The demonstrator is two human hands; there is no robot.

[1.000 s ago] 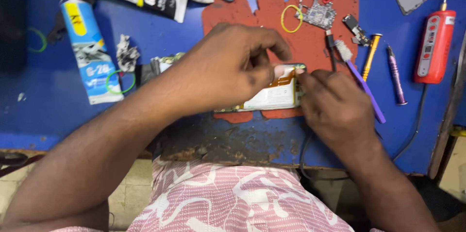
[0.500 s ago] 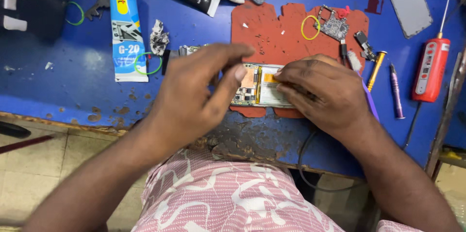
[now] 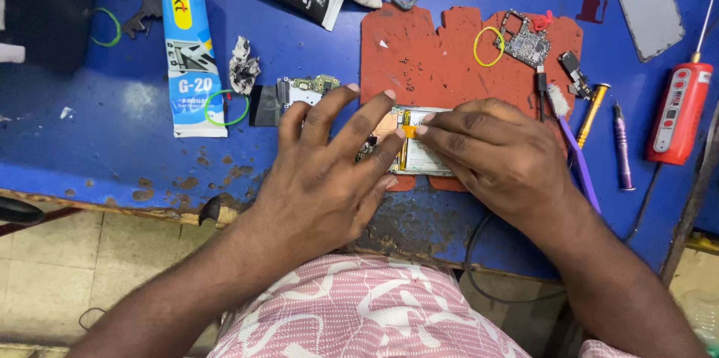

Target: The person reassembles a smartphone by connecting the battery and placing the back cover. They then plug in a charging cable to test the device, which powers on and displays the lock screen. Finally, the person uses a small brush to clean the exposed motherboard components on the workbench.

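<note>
the left hand (image 3: 329, 171) is lying flat with its fingers spread apart, their tips resting on the left end of an opened phone body (image 3: 416, 150), gripping nothing. the right hand (image 3: 494, 154) is pressing down on the right part of the same phone body, fingers held together and pointing left, the tips sitting on a small orange flex strip inside it; nothing is pinched between them. the phone body, a thin rectangle with pale shielding and bare metal showing, is lying at the near edge of a rust-red rubber mat (image 3: 434, 58) with a notched outline, dotted with tiny screws and crumbs. the mat is sitting on a worn blue bench (image 3: 135, 148) whose paint is flaking along the front edge. on the mat's far right corner a small green-grey circuit board (image 3: 526, 42) is lying beside a yellow rubber ring (image 3: 488, 46). a purple-handled brush (image 3: 575, 148) is lying just right of the right hand. a white-and-blue glue tube (image 3: 189, 51) is lying well to the left, a green ring (image 3: 226, 108) touching its lower end. a red electric screwdriver (image 3: 680, 107) is lying at the far right.
</note>
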